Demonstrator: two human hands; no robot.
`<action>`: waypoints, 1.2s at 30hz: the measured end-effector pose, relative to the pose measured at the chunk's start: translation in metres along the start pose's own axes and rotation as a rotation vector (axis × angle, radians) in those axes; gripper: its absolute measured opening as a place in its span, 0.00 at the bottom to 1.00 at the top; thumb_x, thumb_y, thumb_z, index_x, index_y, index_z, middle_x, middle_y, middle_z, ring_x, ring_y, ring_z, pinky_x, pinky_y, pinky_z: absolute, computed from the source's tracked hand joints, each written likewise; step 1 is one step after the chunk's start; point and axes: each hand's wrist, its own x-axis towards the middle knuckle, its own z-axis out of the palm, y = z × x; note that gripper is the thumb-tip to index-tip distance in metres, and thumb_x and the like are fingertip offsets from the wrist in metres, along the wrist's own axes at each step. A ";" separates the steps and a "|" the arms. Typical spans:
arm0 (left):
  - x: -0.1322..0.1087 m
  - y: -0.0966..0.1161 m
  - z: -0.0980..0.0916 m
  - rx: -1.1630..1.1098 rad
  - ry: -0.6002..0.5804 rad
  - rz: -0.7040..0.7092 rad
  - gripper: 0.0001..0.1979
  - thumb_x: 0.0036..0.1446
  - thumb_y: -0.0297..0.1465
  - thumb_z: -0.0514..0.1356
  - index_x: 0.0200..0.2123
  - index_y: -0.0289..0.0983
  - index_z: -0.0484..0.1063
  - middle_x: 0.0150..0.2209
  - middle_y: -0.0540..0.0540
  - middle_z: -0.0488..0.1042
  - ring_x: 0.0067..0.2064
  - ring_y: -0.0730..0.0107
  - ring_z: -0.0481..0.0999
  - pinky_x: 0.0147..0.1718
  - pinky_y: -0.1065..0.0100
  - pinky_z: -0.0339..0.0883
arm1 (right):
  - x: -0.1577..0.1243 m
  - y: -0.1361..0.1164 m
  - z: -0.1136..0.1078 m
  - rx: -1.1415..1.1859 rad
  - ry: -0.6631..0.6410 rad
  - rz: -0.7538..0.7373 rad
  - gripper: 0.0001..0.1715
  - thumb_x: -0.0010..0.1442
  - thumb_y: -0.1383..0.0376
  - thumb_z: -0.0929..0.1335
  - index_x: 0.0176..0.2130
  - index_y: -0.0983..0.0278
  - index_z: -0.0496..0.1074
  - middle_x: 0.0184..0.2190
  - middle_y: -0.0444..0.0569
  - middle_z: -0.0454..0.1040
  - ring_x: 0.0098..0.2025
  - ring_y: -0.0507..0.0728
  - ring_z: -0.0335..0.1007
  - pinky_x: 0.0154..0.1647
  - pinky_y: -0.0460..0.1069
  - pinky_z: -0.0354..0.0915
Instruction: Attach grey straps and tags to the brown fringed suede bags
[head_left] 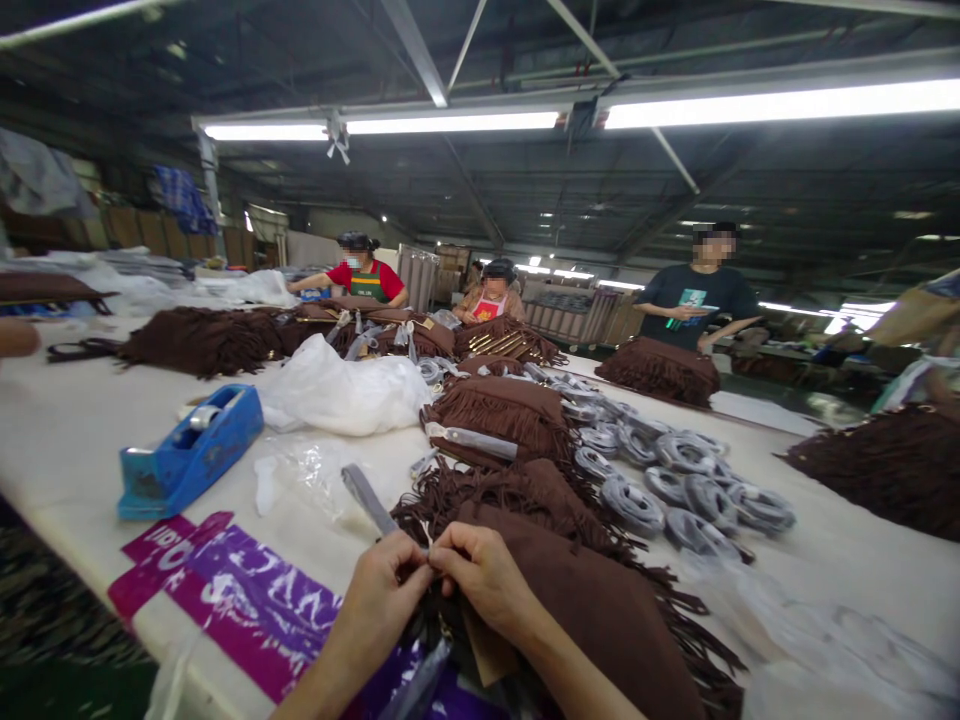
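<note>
My left hand and my right hand meet fingertip to fingertip, both pinched closed. Whatever they pinch is small and mostly hidden by the fingers; a thin pale strand shows just above them. Beneath and beside them lies a brown fringed bag. A brown paper tag hangs under my right wrist. A grey wrapped strap sticks up behind my left hand, and another clear-wrapped strip with a metal clip lies below the hands.
A blue tape dispenser stands at left, near purple printed plastic. White plastic film lies beyond. More fringed bags and several coiled grey straps cover the table's middle and right. Co-workers stand across the table.
</note>
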 end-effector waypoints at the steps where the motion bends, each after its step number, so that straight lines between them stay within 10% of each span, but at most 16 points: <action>1: 0.001 0.000 0.001 -0.025 0.001 -0.010 0.13 0.52 0.38 0.57 0.20 0.37 0.68 0.23 0.50 0.67 0.29 0.67 0.68 0.28 0.69 0.60 | 0.000 -0.001 0.000 -0.018 0.003 -0.005 0.10 0.56 0.67 0.66 0.24 0.66 0.72 0.16 0.39 0.68 0.21 0.50 0.63 0.25 0.43 0.57; 12: 0.000 0.002 -0.001 -0.604 -0.106 -0.390 0.13 0.39 0.38 0.64 0.20 0.36 0.65 0.17 0.54 0.68 0.22 0.75 0.65 0.24 0.73 0.59 | 0.002 0.007 0.001 -0.068 -0.049 0.011 0.10 0.58 0.69 0.64 0.26 0.65 0.70 0.17 0.38 0.67 0.21 0.49 0.63 0.24 0.42 0.57; 24: 0.000 -0.011 -0.001 -0.623 -0.062 -0.373 0.14 0.41 0.38 0.66 0.20 0.35 0.66 0.17 0.54 0.69 0.20 0.78 0.65 0.22 0.75 0.57 | 0.005 0.009 0.004 -0.030 -0.019 0.011 0.10 0.56 0.70 0.64 0.24 0.65 0.68 0.16 0.38 0.66 0.20 0.48 0.62 0.24 0.42 0.57; 31: 0.003 -0.006 -0.003 -0.984 -0.216 -0.400 0.14 0.40 0.35 0.67 0.22 0.35 0.65 0.15 0.57 0.62 0.16 0.84 0.53 0.15 0.77 0.42 | 0.003 0.003 -0.016 0.676 -0.212 0.269 0.14 0.46 0.64 0.74 0.33 0.65 0.69 0.24 0.42 0.75 0.24 0.50 0.70 0.27 0.44 0.63; 36: 0.002 0.001 -0.010 -1.218 -0.173 -0.584 0.14 0.37 0.29 0.71 0.27 0.35 0.69 0.24 0.53 0.71 0.23 0.77 0.69 0.22 0.77 0.59 | -0.008 0.003 -0.033 1.006 -0.287 0.252 0.16 0.44 0.66 0.76 0.35 0.68 0.74 0.39 0.52 0.78 0.39 0.57 0.75 0.43 0.54 0.69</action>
